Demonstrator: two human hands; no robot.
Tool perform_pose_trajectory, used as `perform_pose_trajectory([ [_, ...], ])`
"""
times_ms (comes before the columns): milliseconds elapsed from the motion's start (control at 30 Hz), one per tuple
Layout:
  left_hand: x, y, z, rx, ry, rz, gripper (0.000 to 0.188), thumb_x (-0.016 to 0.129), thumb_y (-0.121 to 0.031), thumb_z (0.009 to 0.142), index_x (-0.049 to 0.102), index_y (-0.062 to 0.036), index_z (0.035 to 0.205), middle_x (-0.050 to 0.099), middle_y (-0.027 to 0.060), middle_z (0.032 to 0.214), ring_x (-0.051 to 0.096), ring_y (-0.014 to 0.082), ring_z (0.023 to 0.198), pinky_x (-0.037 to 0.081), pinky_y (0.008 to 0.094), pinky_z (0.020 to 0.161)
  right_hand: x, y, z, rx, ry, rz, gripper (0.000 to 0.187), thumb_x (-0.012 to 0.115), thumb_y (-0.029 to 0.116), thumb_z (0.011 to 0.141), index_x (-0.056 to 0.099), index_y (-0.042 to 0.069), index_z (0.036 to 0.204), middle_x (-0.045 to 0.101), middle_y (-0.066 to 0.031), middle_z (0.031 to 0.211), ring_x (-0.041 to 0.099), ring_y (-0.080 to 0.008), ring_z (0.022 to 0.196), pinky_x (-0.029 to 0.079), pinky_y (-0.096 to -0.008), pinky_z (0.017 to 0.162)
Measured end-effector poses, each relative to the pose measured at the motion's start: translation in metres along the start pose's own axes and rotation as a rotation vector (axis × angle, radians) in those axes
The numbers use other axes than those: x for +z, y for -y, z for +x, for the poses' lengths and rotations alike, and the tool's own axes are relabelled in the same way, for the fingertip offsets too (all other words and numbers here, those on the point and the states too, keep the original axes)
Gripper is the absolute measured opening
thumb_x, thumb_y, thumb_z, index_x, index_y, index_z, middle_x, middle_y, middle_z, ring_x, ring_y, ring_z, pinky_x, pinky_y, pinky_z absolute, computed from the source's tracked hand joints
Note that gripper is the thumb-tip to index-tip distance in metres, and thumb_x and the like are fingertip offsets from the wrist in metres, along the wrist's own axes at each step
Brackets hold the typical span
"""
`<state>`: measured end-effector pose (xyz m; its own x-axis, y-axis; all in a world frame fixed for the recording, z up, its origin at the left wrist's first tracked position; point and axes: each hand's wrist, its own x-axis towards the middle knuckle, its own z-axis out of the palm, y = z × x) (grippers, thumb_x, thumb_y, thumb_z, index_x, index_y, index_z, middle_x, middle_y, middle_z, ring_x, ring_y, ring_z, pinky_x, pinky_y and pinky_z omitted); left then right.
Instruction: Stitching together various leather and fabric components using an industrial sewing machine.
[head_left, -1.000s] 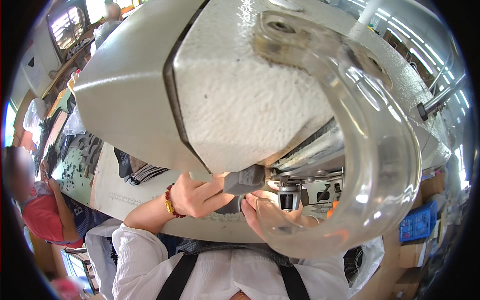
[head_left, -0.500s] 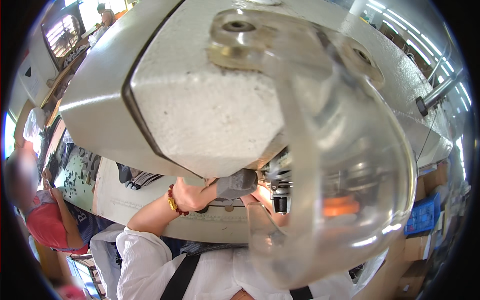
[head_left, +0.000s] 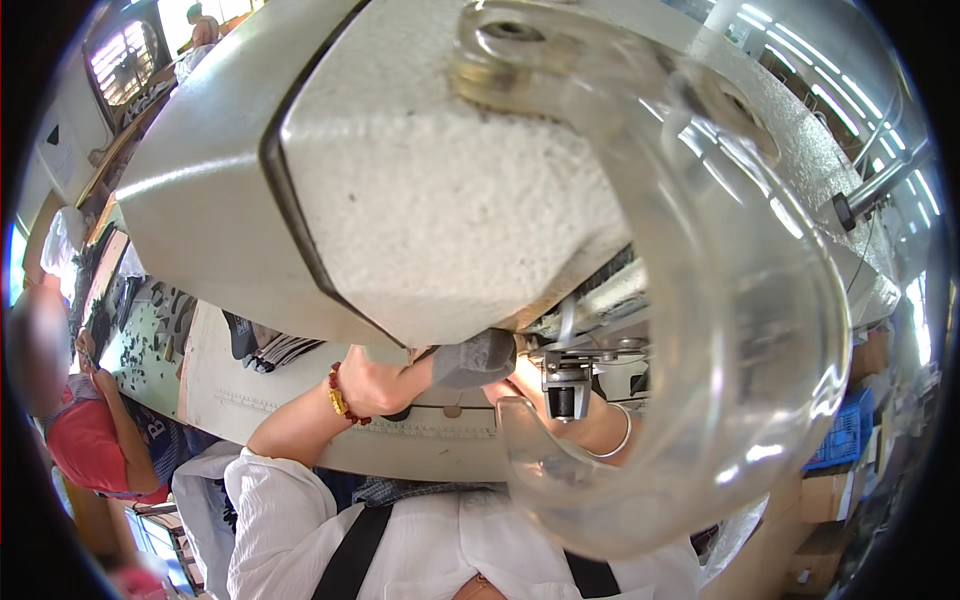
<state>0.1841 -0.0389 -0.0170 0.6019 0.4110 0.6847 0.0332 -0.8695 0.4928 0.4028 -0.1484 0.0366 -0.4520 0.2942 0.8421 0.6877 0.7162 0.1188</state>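
Observation:
My left hand (head_left: 383, 383), wearing a beaded bracelet, is at the underside of the sewing machine's white head (head_left: 450, 200). It grips a grey sock (head_left: 470, 362), whose dark end reaches the metal presser parts (head_left: 566, 385); the machine head hides its fingertips. My right hand (head_left: 532, 388) comes in from the other side, close under the sock. Machine parts and a curved clear plastic guard (head_left: 740, 330) cover much of it, and its fingers do not show. A silver bangle (head_left: 622, 435) circles the right wrist.
A pile of dark and striped socks (head_left: 268, 345) lies on the pale table (head_left: 225, 390) at left. A co-worker in red (head_left: 95, 440) sits beyond, at a green surface (head_left: 140, 345) strewn with dark bits. A blue crate (head_left: 842, 430) and cardboard boxes (head_left: 825, 495) stand at right.
The view has shifted a little, so the guard appears farther right and the presser parts and right-wrist bangle show more plainly. Both hands keep nearly the same place by the sock.

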Motion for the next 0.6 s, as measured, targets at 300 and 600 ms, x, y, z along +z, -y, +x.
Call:
perform_pose_trajectory([
  [300,-0.015,-0.026,0.009,0.102,-0.030,0.327,0.033,0.072,-0.002,0.070,0.077,-0.0037,0.103,0.073,0.0100,0.105,0.071,0.0275,0.091,0.056,0.0372,0.073,-0.022,-0.001,0.007,-0.134,0.127,-0.189,0.017,0.069,0.011,0.079,0.067,0.004,0.095,0.065,-0.0094,0.089,0.061,-0.0233,0.075,0.049,-0.0364,0.073],
  [600,-0.043,-0.054,0.035,0.422,-0.052,0.410,0.034,0.072,0.001,0.067,0.077,-0.0079,0.100,0.074,0.0076,0.102,0.070,0.0224,0.081,0.054,0.0318,0.067,-0.027,-0.003,0.019,-0.482,0.259,-0.640,0.026,0.070,0.008,0.080,0.067,0.000,0.104,0.066,-0.0111,0.100,0.065,-0.0225,0.088,0.053,-0.0344,0.085],
])
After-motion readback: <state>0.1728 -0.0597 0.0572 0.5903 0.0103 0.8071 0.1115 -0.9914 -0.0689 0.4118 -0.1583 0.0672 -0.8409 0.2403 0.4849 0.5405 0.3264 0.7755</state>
